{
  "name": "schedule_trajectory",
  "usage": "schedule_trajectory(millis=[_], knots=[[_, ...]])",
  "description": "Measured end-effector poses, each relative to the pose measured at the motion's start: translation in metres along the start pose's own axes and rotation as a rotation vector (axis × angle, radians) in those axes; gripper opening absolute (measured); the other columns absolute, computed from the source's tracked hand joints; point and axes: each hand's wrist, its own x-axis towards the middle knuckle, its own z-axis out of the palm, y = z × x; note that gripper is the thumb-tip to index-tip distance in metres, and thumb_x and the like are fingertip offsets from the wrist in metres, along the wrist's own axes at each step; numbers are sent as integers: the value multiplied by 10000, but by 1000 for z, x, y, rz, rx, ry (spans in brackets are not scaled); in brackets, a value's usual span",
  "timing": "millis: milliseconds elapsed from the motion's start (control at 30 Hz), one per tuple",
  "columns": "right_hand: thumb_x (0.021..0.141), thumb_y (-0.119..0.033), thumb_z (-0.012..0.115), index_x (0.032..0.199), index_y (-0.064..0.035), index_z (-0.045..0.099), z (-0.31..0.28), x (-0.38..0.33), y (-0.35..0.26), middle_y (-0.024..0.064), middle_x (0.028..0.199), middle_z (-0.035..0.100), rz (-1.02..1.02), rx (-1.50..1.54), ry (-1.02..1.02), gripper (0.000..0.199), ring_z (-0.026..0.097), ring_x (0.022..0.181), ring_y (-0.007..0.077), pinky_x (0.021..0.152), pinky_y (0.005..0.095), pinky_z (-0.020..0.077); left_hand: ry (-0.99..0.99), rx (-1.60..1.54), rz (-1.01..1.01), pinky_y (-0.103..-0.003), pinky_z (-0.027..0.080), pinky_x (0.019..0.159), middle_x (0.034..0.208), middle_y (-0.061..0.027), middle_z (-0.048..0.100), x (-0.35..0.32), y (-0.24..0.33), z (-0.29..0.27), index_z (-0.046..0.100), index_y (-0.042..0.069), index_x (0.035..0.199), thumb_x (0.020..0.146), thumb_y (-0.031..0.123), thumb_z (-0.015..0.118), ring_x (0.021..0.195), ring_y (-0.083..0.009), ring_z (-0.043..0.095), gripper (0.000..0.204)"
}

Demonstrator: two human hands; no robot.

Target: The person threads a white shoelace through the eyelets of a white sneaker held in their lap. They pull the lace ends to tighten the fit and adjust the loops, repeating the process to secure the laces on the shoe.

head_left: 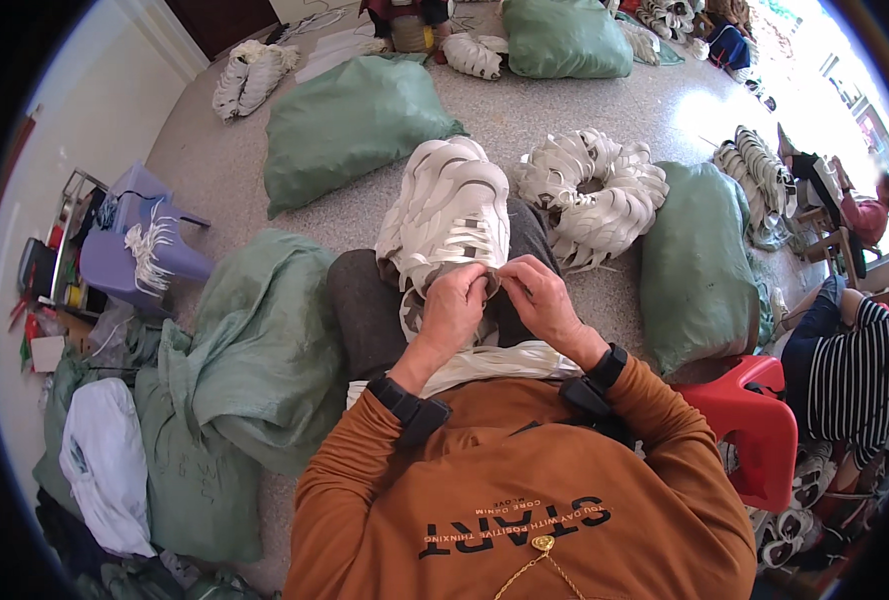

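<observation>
At the near end of the stacked white shoe uppers (452, 195), on the lap (365, 300), the left hand (452, 308) grips a collar (445, 269); the right hand (547, 305) bunches beside it, any hold hidden. Nearer than the stack, wrists (422, 362) partly cover white strips (495, 363).

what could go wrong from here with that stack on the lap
The stack of white shoe uppers leans over the person's legs, so it might slip if the knees shift. The loose white strands lying close to the left hand and right hand could tangle or get dragged off.
</observation>
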Motion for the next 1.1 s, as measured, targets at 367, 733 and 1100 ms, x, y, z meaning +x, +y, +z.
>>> schedule_trajectory(millis=[367, 733, 1100], knots=[[874, -100, 694, 1068, -31, 548, 13, 6, -6, 173, 962, 569, 83, -118, -71, 253, 611, 877, 398, 729, 458, 511, -104, 649, 19, -447, 514, 609, 741, -183, 666, -36, -1, -53, 676, 22, 873, 901, 104, 634, 693, -395, 662, 97], [829, -4, 657, 998, -27, 568, 5, 36, -4, 144, 1019, 594, -158, -377, -36, 192, 601, 997, 332, 796, 414, 503, -132, 319, -36, -360, 526, 629, 767, -152, 673, -74, -7, -78, 676, -10, 940, 881, 56, 660, 678, -293, 673, 90], [912, -26, 654, 1100, -7, 598, -29, 24, -36, 93, 777, 633, 183, 68, -330, 197, 648, 693, 222, 662, 332, 527, -114, 263, 69, -363, 512, 622, 825, -144, 659, -76, -8, -64, 653, 1, 969, 887, 26, 645, 704, -299, 657, 87]])
